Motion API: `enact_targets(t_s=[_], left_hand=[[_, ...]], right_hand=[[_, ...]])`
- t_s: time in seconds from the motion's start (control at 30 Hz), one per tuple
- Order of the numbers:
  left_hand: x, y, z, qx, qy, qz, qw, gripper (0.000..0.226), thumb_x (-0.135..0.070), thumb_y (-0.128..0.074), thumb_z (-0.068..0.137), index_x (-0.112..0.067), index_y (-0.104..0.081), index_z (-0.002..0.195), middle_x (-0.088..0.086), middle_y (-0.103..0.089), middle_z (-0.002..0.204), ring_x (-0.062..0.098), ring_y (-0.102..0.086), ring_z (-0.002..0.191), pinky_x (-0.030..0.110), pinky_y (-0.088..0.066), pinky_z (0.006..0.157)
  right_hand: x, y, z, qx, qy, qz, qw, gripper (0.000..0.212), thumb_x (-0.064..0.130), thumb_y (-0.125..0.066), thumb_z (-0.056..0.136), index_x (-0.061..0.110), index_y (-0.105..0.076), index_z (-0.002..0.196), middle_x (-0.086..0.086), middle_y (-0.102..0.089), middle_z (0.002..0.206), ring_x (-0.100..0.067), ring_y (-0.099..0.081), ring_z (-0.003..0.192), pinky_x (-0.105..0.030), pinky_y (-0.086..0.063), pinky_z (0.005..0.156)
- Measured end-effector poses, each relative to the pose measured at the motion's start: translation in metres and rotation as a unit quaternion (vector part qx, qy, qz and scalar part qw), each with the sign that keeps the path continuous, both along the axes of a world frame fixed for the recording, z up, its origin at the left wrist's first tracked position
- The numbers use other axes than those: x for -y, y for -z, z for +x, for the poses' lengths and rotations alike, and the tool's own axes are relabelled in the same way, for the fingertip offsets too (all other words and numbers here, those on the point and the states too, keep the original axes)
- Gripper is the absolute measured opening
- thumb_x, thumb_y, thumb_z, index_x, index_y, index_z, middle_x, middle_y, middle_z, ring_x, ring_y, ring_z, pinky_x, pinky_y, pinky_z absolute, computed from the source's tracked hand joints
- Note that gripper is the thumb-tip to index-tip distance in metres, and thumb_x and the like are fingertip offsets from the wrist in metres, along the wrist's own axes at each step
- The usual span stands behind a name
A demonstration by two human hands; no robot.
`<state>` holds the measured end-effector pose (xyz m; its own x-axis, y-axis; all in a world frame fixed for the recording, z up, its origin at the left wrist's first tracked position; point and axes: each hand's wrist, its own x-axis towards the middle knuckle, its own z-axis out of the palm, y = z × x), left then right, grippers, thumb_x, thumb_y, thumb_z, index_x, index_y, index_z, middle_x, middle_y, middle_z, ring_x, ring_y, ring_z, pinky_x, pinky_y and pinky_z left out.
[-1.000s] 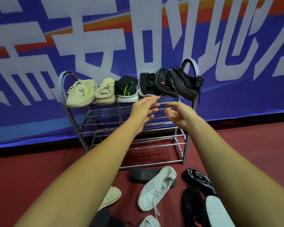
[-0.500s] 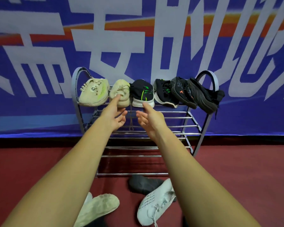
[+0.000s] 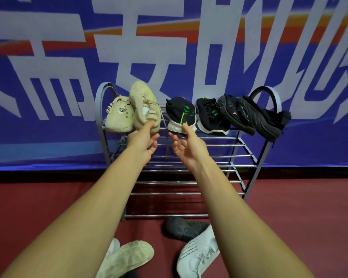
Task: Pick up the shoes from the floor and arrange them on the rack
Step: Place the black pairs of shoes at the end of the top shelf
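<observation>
A metal shoe rack (image 3: 255, 165) stands against the banner wall. Its top shelf carries a beige shoe (image 3: 119, 115) at the left, two black shoes with green marks (image 3: 181, 115) (image 3: 210, 117) and two dark shoes (image 3: 235, 115) (image 3: 263, 117) at the right. My left hand (image 3: 143, 141) grips the heel of a second beige shoe (image 3: 145, 107) and holds it tipped up on end beside the first. My right hand (image 3: 187, 145) hangs open just below the black-and-green shoe's white sole. On the floor lie a cream shoe (image 3: 127, 257), a grey shoe (image 3: 184, 229) and a white sneaker (image 3: 199, 255).
The rack's lower shelves (image 3: 189, 183) hold nothing. A blue banner with large white characters (image 3: 169, 47) backs the rack. Red floor (image 3: 309, 217) stretches to both sides. My forearms cross the lower half of the view.
My left hand took hold of the second beige shoe and tilted it upright. The right hand drifted right toward the black-and-green shoe. The view came closer to the rack.
</observation>
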<state>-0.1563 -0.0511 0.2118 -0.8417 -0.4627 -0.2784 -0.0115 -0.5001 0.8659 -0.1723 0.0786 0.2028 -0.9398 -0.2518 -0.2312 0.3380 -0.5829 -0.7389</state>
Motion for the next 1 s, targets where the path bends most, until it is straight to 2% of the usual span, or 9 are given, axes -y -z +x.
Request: enact_targets(t_s=[0.1,0.2,0.33,0.4,0.5,0.7,0.8,0.9,1.0], left_hand=[[0.003,0.001,0.006,0.011,0.002,-0.003,1.000,0.021,-0.024,-0.076,0.082,-0.017,-0.062,0.097,-0.001,-0.066,0.089,0.014,-0.064,0.081,0.024,-0.045,0.063],[0.002,0.000,0.009,0.012,-0.002,-0.011,1.000,0.020,-0.026,-0.076,0.082,-0.018,-0.061,0.092,-0.001,-0.064,0.092,0.014,-0.061,0.082,0.024,-0.045,0.063],[-0.004,-0.002,0.012,0.010,-0.003,-0.005,1.000,0.022,-0.029,-0.076,0.082,-0.017,-0.061,0.093,-0.001,-0.062,0.092,0.014,-0.059,0.083,0.026,-0.046,0.066],[-0.004,-0.002,0.012,0.010,-0.005,-0.010,1.000,0.025,-0.031,-0.077,0.081,-0.018,-0.062,0.095,-0.001,-0.063,0.092,0.013,-0.059,0.081,0.026,-0.046,0.064],[-0.003,-0.001,0.012,0.010,-0.005,-0.014,1.000,0.028,-0.032,-0.078,0.079,-0.018,-0.064,0.099,0.000,-0.064,0.094,0.012,-0.058,0.078,0.025,-0.046,0.062],[-0.003,0.001,0.009,0.016,0.022,-0.005,1.000,0.033,-0.040,-0.077,0.080,-0.018,-0.063,0.100,0.003,-0.064,0.093,0.014,-0.060,0.083,0.026,-0.047,0.064],[-0.004,0.004,0.009,0.023,0.040,0.015,0.999,0.037,-0.045,-0.074,0.082,-0.018,-0.061,0.102,0.004,-0.064,0.095,0.016,-0.061,0.088,0.028,-0.048,0.069],[-0.005,0.007,0.011,0.027,0.056,0.006,0.998,0.040,-0.050,-0.071,0.083,-0.017,-0.061,0.104,0.003,-0.064,0.097,0.016,-0.061,0.090,0.029,-0.048,0.071],[-0.004,0.012,0.014,0.030,0.063,-0.009,0.998,0.046,-0.056,-0.072,0.079,-0.019,-0.061,0.105,0.001,-0.064,0.097,0.014,-0.062,0.089,0.028,-0.048,0.068]], right_hand=[[-0.006,0.000,-0.003,0.000,0.011,0.078,0.997,0.036,0.041,-0.070,0.090,0.008,-0.062,0.102,-0.020,-0.071,0.101,-0.016,-0.065,0.070,-0.024,-0.050,0.058],[-0.020,0.000,-0.007,0.031,0.115,0.119,0.986,0.041,0.050,-0.070,0.087,0.012,-0.056,0.087,-0.016,-0.069,0.092,-0.018,-0.062,0.066,-0.027,-0.050,0.061],[-0.037,0.002,-0.015,0.022,0.200,0.069,0.977,0.032,0.030,-0.066,0.093,0.004,-0.060,0.109,-0.010,-0.072,0.088,-0.014,-0.065,0.068,-0.021,-0.048,0.051],[-0.039,0.000,-0.014,0.023,0.188,0.045,0.981,0.023,0.016,-0.062,0.094,0.001,-0.061,0.111,-0.010,-0.072,0.085,-0.010,-0.062,0.060,-0.018,-0.045,0.047],[-0.040,-0.009,-0.010,0.026,0.151,0.005,0.988,0.006,0.008,-0.059,0.093,0.003,-0.062,0.094,-0.014,-0.072,0.091,-0.011,-0.061,0.062,-0.017,-0.043,0.049],[-0.043,-0.013,-0.008,0.015,0.099,0.002,0.995,0.006,0.008,-0.060,0.095,0.004,-0.061,0.090,-0.016,-0.073,0.091,-0.013,-0.064,0.067,-0.017,-0.044,0.053],[-0.049,-0.009,-0.010,0.008,0.058,0.020,0.998,0.009,0.016,-0.062,0.096,0.007,-0.063,0.093,-0.013,-0.076,0.095,-0.010,-0.063,0.064,-0.019,-0.045,0.057],[-0.051,-0.006,-0.010,-0.014,0.013,0.059,0.998,0.026,0.033,-0.069,0.093,0.009,-0.066,0.100,-0.008,-0.075,0.098,-0.010,-0.061,0.066,-0.020,-0.044,0.059],[-0.049,0.011,-0.002,-0.008,-0.009,0.137,0.990,0.039,0.032,-0.071,0.090,0.007,-0.063,0.118,-0.013,-0.071,0.110,-0.008,-0.059,0.055,-0.018,-0.040,0.049]])
